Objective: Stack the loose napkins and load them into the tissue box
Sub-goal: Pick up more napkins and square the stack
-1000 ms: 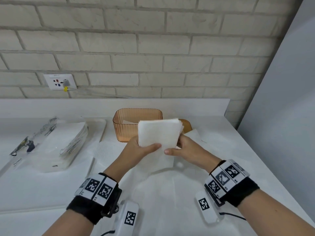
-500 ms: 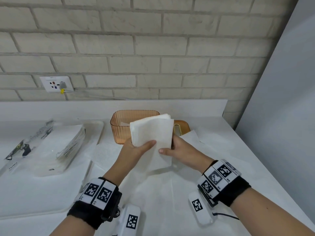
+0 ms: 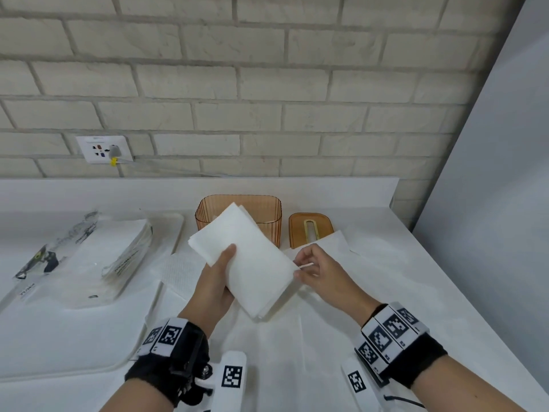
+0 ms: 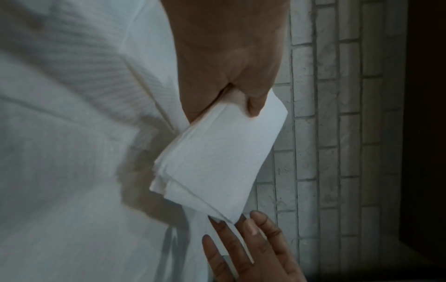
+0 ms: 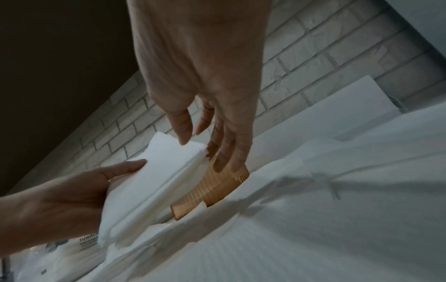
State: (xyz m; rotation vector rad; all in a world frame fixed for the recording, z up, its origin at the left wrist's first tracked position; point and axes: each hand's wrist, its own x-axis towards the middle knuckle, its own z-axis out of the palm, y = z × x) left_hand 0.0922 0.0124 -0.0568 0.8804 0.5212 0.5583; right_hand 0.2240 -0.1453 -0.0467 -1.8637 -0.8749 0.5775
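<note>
The stack of napkins (image 3: 243, 260) is up in the air over the counter, tilted on a diagonal, just in front of the open tissue box (image 3: 239, 217). The left hand (image 3: 215, 288) grips it from the side, thumb curled over the top sheet and the fingers underneath, so the sheets stay pressed together as one bundle. At the other edge the right hand (image 3: 319, 275) has relaxed fingers spread at the corner; the wrist view shows the fingertips (image 5: 185, 136) just brushing the edge, not clamped on it. That looks like squaring the sheets up, and the far corner is a bit fanned, so it needs it.

The box stands empty-mouthed and upright, ready for loading. Its lid (image 3: 309, 228) lies flat just to the right, slot up, out of the way. More loose napkins (image 3: 326, 242) lie spread on the counter (image 3: 416, 292) beneath the hands. Off to the left, a plastic-wrapped pack (image 3: 89, 263) rests on a white tray (image 3: 59, 352). Next, I'd guess, the bundle goes into the box.
</note>
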